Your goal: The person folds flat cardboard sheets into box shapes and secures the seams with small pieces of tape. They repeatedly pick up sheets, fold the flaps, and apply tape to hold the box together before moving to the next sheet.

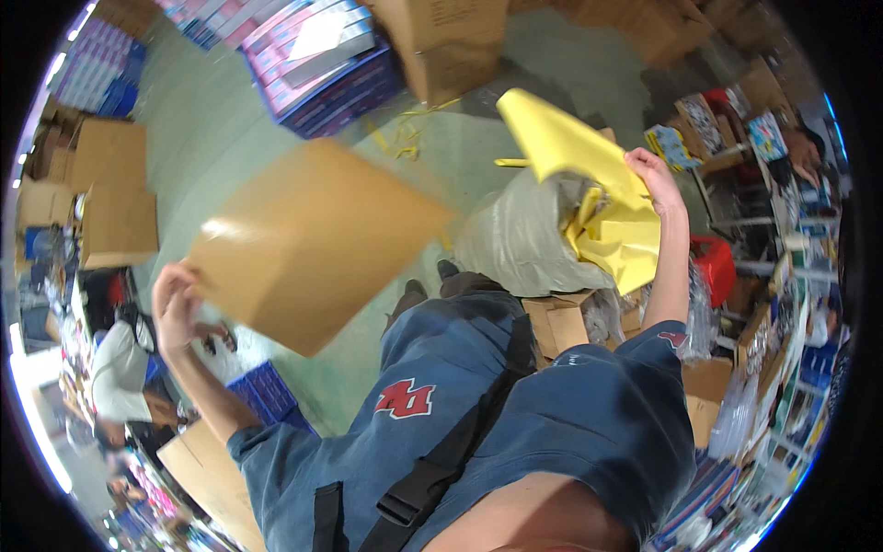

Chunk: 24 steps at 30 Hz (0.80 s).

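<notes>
My left hand is closed on the corner of a large glossy brown sheet, which hangs out over the floor and is blurred at its edges. On the other side, my right hand is raised and grips a limp yellow sheet by its edge. The yellow sheet bends away to the left, above a bulging grey-white sack. Crumpled yellow sheets fill the sack's mouth, just below my right hand. The brown and yellow sheets are apart.
Blue crates of pink boxes stand ahead, beside a tall carton. Yellow scraps lie on the green floor. Cartons are stacked at left, near another person. A red bin and cluttered shelves line the right.
</notes>
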Each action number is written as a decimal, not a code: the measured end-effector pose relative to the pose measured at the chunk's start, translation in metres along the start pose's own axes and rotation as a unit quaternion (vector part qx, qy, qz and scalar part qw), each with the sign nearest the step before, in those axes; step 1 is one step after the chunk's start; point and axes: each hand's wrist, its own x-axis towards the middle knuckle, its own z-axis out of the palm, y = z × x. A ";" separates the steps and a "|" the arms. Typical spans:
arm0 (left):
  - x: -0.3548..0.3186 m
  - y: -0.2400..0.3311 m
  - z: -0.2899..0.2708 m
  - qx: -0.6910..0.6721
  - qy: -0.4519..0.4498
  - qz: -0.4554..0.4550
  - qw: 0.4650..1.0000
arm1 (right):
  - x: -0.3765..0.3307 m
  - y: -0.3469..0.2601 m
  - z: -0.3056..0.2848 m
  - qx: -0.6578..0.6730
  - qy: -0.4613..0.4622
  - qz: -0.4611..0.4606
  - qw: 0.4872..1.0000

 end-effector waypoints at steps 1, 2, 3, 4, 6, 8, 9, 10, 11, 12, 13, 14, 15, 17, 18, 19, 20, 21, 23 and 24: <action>0.001 0.004 -0.010 -0.028 0.011 0.004 1.000 | -0.004 0.000 -0.023 0.001 0.070 0.026 0.997; 0.001 0.008 -0.016 -0.045 0.023 0.006 0.999 | -0.008 0.004 -0.037 -0.054 0.165 -0.014 0.985; 0.002 0.012 -0.020 -0.077 0.001 0.027 0.997 | -0.016 0.006 -0.051 -0.123 0.206 -0.073 0.968; 0.001 0.015 -0.020 -0.042 0.037 0.012 0.998 | -0.024 0.008 -0.061 -0.185 0.256 -0.107 0.943; 0.001 0.024 -0.014 -0.071 -0.012 0.019 0.997 | -0.039 0.017 -0.067 -0.321 0.360 -0.125 0.867; 0.004 0.032 0.000 -0.058 0.013 0.005 0.998 | -0.043 0.032 -0.049 -0.469 0.374 -0.164 0.783; 0.004 0.036 0.008 -0.059 0.004 0.021 0.998 | -0.042 0.043 -0.036 -0.527 0.356 -0.214 0.741; 0.002 0.037 0.019 -0.039 0.093 -0.015 0.995 | -0.039 0.056 -0.022 -0.556 0.302 -0.136 0.762; 0.002 0.041 0.026 -0.041 0.123 -0.022 0.991 | -0.031 0.073 -0.002 -0.584 0.241 -0.119 0.766; 0.004 0.050 0.027 0.001 0.103 -0.055 0.993 | -0.022 0.092 0.016 -0.579 0.181 -0.070 0.792; 0.002 0.053 0.033 0.023 0.127 -0.069 0.989 | -0.011 0.110 0.030 -0.575 0.122 -0.039 0.808; 0.003 0.056 0.037 0.025 0.122 -0.080 0.989 | 0.001 0.128 0.039 -0.555 0.073 -0.009 0.829; 0.001 0.057 0.041 0.010 0.119 -0.074 0.990 | 0.011 0.146 0.046 -0.529 0.030 0.044 0.847; -0.004 0.058 0.045 0.033 0.121 -0.081 0.989 | 0.027 0.179 0.054 -0.541 0.006 0.094 0.836; -0.008 0.058 0.046 0.035 0.104 -0.076 0.991 | 0.032 0.193 0.055 -0.530 -0.018 0.119 0.839; -0.012 0.057 0.046 0.038 0.119 -0.087 0.988 | 0.036 0.204 0.054 -0.511 -0.052 0.137 0.847; -0.019 0.056 0.046 0.034 0.117 -0.090 0.988 | 0.039 0.213 0.055 -0.513 -0.098 0.113 0.845; -0.025 0.055 0.044 0.021 0.110 -0.089 0.990 | 0.041 0.220 0.054 -0.515 -0.145 0.097 0.839; -0.037 0.050 0.041 0.056 0.125 -0.103 0.985 | 0.043 0.222 0.049 -0.515 -0.207 0.112 0.824; -0.044 0.047 0.039 0.048 0.134 -0.106 0.984 | 0.043 0.217 0.045 -0.501 -0.226 0.134 0.825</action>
